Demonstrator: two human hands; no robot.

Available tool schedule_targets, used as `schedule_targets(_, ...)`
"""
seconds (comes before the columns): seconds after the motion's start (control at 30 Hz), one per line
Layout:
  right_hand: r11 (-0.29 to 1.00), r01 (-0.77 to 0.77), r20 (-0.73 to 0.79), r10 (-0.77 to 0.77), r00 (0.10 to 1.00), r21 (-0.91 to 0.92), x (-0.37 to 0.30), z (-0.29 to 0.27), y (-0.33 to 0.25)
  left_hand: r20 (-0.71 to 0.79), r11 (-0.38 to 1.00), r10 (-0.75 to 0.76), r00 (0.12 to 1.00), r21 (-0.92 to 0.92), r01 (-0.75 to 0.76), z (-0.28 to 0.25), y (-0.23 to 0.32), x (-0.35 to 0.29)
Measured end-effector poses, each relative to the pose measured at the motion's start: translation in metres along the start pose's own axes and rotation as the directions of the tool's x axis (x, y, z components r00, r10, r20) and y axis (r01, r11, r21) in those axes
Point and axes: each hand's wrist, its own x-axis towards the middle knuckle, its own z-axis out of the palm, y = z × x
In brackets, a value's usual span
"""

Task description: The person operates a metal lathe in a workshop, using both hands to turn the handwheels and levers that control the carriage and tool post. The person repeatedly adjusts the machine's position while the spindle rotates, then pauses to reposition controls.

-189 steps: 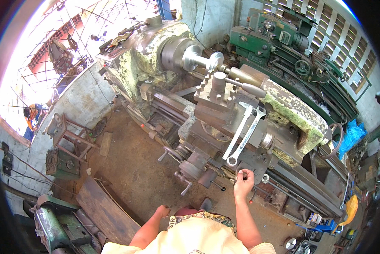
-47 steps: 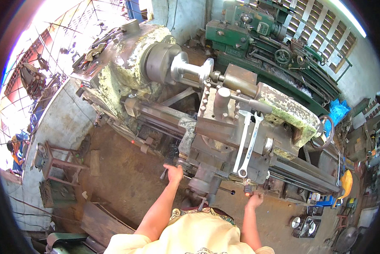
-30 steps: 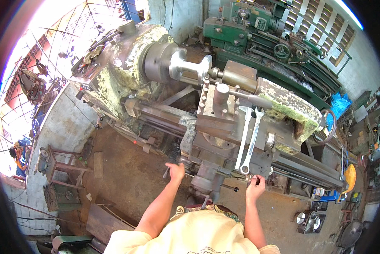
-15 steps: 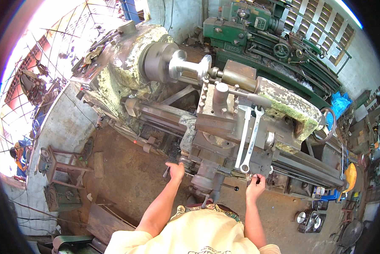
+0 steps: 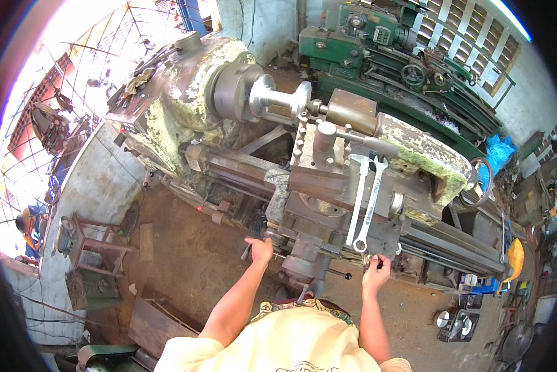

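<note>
My left hand is closed at a carriage handwheel, with a dark handle showing under its fingers. My right hand pinches a small dark crank handle at the near end of the tool slide. Beyond my hands, a shiny spool-shaped metal workpiece sits between the lathe chuck, whose surface looks smeared, and the tailstock. The bolted tool post stands close to it. An adjustable wrench and a combination wrench lie side by side on the slide.
A green lathe stands behind mine. Near the tailstock handwheel lies a blue plastic bag. The lathe bed runs off right. On the floor at left are a rusty metal stand and a brown board.
The whole view has shifted slightly. Both hands keep nearly the same places on the controls, and the wrenches lie as before.
</note>
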Motion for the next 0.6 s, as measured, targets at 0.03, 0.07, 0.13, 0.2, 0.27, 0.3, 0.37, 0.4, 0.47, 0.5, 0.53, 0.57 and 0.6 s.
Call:
schedule_targets(0.03,0.999,-0.043,0.009,0.043,0.999,0.008,0.000,-0.001,0.000,0.003,0.999,-0.011,1.000,-0.030,0.011,0.000,0.000,0.000)
schedule_targets(0.07,1.000,-0.002,-0.003,0.002,1.000,-0.007,-0.001,-0.001,-0.001,-0.018,0.998,-0.013,1.000,-0.055,0.012,0.000,0.000,0.000)
schedule_targets(0.13,1.000,0.017,-0.015,-0.017,1.000,-0.017,-0.001,-0.001,-0.002,0.017,1.000,-0.008,1.000,0.008,0.008,0.000,0.001,-0.002)
schedule_targets(0.2,0.998,0.054,-0.027,-0.055,0.998,-0.020,-0.001,0.000,-0.004,0.015,1.000,-0.003,1.000,-0.012,0.004,-0.002,0.002,-0.003)
schedule_targets(0.27,0.999,0.045,-0.024,-0.045,0.999,0.002,-0.002,0.001,-0.005,-0.013,0.995,-0.010,1.000,-0.101,0.009,-0.004,0.003,-0.003)
schedule_targets(0.3,0.999,0.023,-0.017,-0.023,1.000,0.024,-0.002,0.001,-0.006,0.016,0.996,-0.018,1.000,-0.086,0.019,-0.005,0.003,-0.003)
schedule_targets(0.37,0.999,0.010,-0.012,-0.010,1.000,0.039,-0.002,0.000,-0.007,0.055,0.999,-0.036,0.998,-0.018,0.037,-0.004,0.002,-0.002)
schedule_targets(0.4,0.999,0.017,-0.016,-0.017,1.000,0.035,-0.003,-0.001,-0.008,0.067,0.995,-0.046,0.997,-0.081,0.052,-0.004,0.002,0.000)
schedule_targets(0.47,0.999,0.026,-0.017,-0.025,1.000,0.025,-0.004,-0.001,-0.010,0.107,0.976,-0.075,0.991,-0.194,0.095,-0.004,0.000,0.002)
schedule_targets(0.5,0.999,0.028,-0.017,-0.028,0.999,0.020,-0.004,-0.001,-0.012,0.093,0.988,-0.058,0.994,-0.136,0.070,-0.004,-0.001,0.004)
schedule_targets(0.53,0.999,0.032,-0.018,-0.032,0.999,0.013,-0.004,-0.001,-0.013,0.066,0.995,-0.038,0.997,-0.092,0.044,-0.001,-0.003,0.003)
schedule_targets(0.57,0.999,0.031,-0.025,-0.031,0.999,0.018,-0.003,-0.001,-0.014,0.039,0.999,-0.016,0.999,-0.048,0.018,0.001,-0.004,0.002)
schedule_targets(0.6,0.999,0.029,-0.030,-0.029,0.999,0.022,-0.004,-0.001,-0.014,0.044,0.996,-0.009,0.999,-0.091,0.013,0.000,-0.004,0.004)
